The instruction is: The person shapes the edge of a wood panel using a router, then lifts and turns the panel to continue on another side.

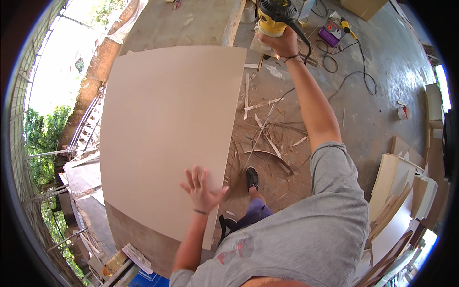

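A yellow-and-black power tool (274, 20) was held near the far right corner of a pale panel (165, 129).
The right hand (283, 44) gripped it; the left hand (202, 191) was spread over the panel near its right edge. Wood strips (246, 95) littered the floor (366, 122) alongside; boards (393, 234) stood farther right.

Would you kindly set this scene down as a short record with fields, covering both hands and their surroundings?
Left hand: spread open, at the panel's right edge; firm contact cannot be confirmed
Right hand: gripping a yellow-and-black power tool
Tool position: near the panel's upper right corner, partly cut off by the picture's top
Panel: large, flat, pale beige
Floor: thin scrap strips right of the panel; dark cable farther right
Far right: leaning boards
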